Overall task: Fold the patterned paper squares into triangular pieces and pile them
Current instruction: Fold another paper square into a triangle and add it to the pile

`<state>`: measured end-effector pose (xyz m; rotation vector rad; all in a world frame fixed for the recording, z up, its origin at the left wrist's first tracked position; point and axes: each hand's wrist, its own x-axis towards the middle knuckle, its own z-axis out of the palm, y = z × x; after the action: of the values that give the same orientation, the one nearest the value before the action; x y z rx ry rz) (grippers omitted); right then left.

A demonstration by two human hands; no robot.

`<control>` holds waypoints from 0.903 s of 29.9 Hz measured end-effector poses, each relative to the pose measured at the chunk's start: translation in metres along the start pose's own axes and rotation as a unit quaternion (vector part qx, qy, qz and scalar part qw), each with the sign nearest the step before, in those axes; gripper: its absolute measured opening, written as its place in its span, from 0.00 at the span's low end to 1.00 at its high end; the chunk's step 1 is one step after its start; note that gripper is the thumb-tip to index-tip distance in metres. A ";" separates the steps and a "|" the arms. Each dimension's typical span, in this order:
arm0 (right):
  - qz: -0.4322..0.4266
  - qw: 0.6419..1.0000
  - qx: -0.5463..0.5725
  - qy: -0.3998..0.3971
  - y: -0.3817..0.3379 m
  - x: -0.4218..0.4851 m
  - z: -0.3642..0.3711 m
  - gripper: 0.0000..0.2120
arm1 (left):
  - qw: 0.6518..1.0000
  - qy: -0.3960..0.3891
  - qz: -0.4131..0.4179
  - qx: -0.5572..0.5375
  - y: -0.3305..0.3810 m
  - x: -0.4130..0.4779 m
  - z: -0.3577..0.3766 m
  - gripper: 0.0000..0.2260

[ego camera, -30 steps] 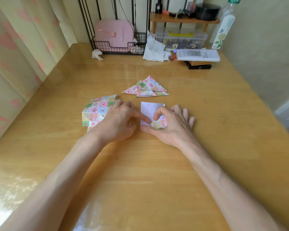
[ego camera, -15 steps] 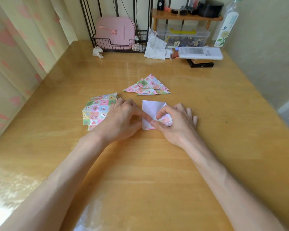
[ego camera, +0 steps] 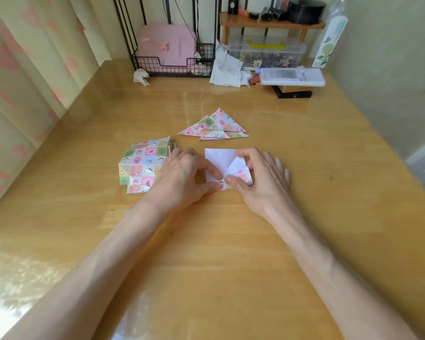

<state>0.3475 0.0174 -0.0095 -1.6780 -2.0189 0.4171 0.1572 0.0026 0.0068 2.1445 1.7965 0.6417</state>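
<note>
A paper square (ego camera: 219,159) lies white side up at the table's middle, its near right corner curled over so the pink pattern shows. My right hand (ego camera: 260,177) pinches that curled corner between thumb and forefinger. My left hand (ego camera: 184,177) pinches the square's near left edge, thumb and forefinger on it. Left of my left hand lies a stack of unfolded patterned squares (ego camera: 140,165). Beyond the square sits a small pile of folded patterned triangles (ego camera: 215,126).
The wooden table (ego camera: 206,253) carries clutter along its back edge: a wire rack with a pink case (ego camera: 167,49), crumpled tissues (ego camera: 226,67), a clear box (ego camera: 268,52), a white flat box (ego camera: 292,77), a bottle (ego camera: 331,33). A curtain (ego camera: 22,82) hangs at the left.
My right hand has rolled the near corner of the square further up and to the right, showing more of the patterned side. My left hand stays on the near left edge.
</note>
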 end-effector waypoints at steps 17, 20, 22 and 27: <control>0.035 0.999 -0.036 -0.001 0.019 0.005 -0.009 0.29 | 1.000 -0.009 -0.016 0.010 0.001 0.000 0.000 0.10; 0.048 0.999 -0.021 -0.006 0.019 0.006 -0.011 0.28 | 1.000 -0.011 -0.016 0.009 0.000 -0.001 0.000 0.10; 0.048 0.999 -0.021 -0.009 0.019 0.007 -0.012 0.27 | 1.000 -0.010 -0.016 0.009 0.000 -0.001 0.000 0.10; 0.053 0.998 0.004 -0.016 0.023 0.008 -0.014 0.25 | 1.000 -0.012 -0.019 0.005 -0.001 0.000 0.001 0.10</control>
<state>0.3733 0.0291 -0.0082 -1.7887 -1.9540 0.4908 0.1569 0.0029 0.0060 2.1090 1.8271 0.5962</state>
